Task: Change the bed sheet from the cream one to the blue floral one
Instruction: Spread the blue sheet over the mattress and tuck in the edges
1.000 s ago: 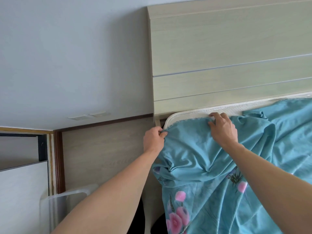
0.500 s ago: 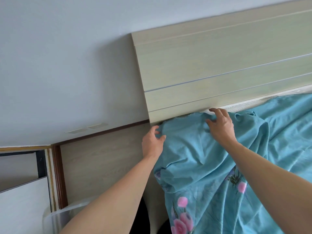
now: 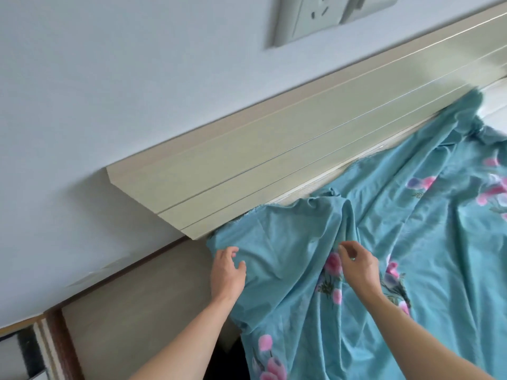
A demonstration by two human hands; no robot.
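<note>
Both loosely open hands, left hand [image 3: 227,272] and right hand [image 3: 356,266], rest on blue floral sheet [image 3: 411,242] below headboard [image 3: 247,171]

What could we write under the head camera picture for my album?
Two hands, left hand and right hand, spread the blue floral sheet by the headboard.

A pale blue-grey wall [image 3: 123,86] fills the upper left, lit evenly and softly. A white socket plate [image 3: 326,16] sits high on it — blurred. Below runs a light wood headboard [image 3: 274,149] with thin grooves, tilted across the view. A dark brown skirting board [image 3: 115,278] edges the wall's foot.
</note>
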